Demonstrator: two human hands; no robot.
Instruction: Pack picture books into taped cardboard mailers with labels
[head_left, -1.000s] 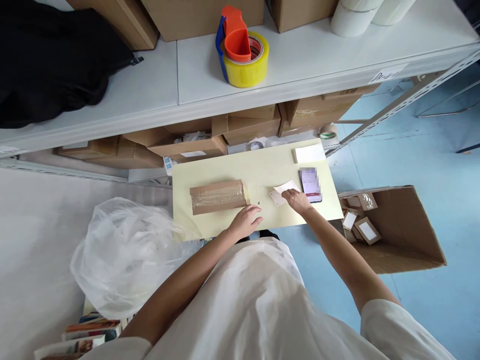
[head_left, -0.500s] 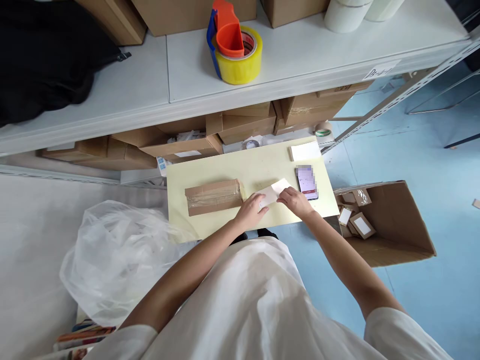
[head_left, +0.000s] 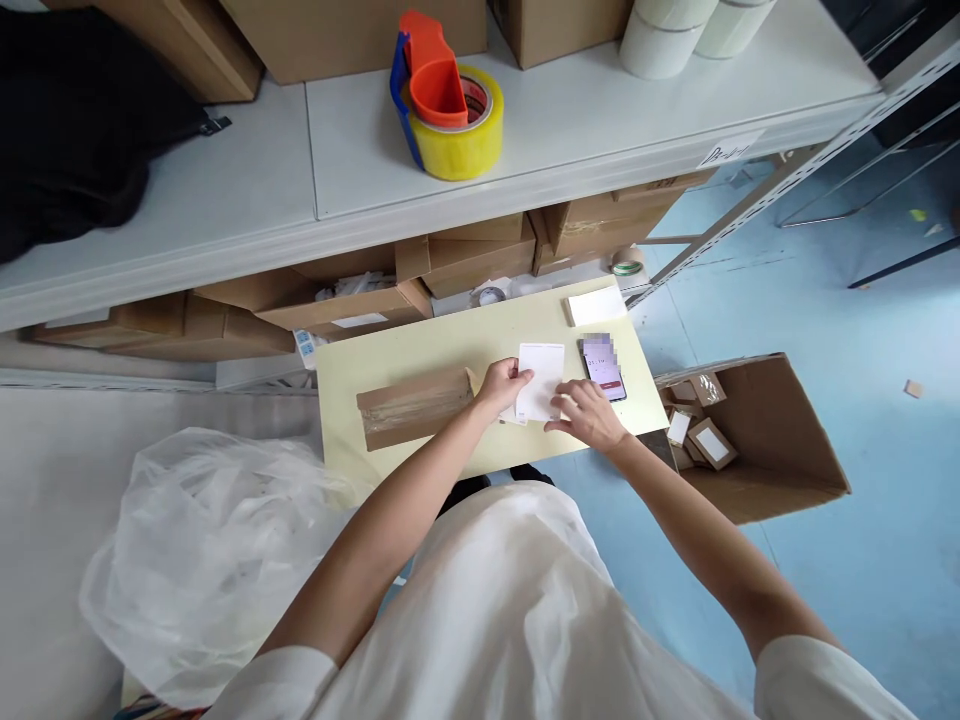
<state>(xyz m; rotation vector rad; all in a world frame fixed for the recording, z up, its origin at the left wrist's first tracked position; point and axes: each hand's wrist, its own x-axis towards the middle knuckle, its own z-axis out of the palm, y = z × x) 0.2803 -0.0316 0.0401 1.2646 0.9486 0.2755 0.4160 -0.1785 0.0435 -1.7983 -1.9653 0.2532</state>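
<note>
In my left hand [head_left: 501,388] is a white card [head_left: 541,375], pinched at its left edge between thumb and fingers. It stands nearly upright to my view, above a pale yellow board [head_left: 420,345]. My right hand [head_left: 591,414] is by the card's lower right edge, its fingers spread and curved; whether they touch the card is unclear. Another white piece [head_left: 512,416] shows partly beneath the card. Left of my left hand lies a taped brown cardboard packet [head_left: 412,408]. A phone [head_left: 604,370] and a stack of white cards [head_left: 596,306] lie on the right side.
A shelf [head_left: 360,150] above the board carries a tape dispenser [head_left: 457,120], label rolls [head_left: 664,40] and black cloth [head_left: 75,130]. Cardboard boxes [head_left: 480,255] stand underneath. An open carton [head_left: 780,440] with small packets is at right, a clear plastic bag [head_left: 217,560] at left.
The white card has turned from lying slanted between both hands to standing upright in my left hand. My right hand has loosened its pinch and spread its fingers. The view has shifted slightly.
</note>
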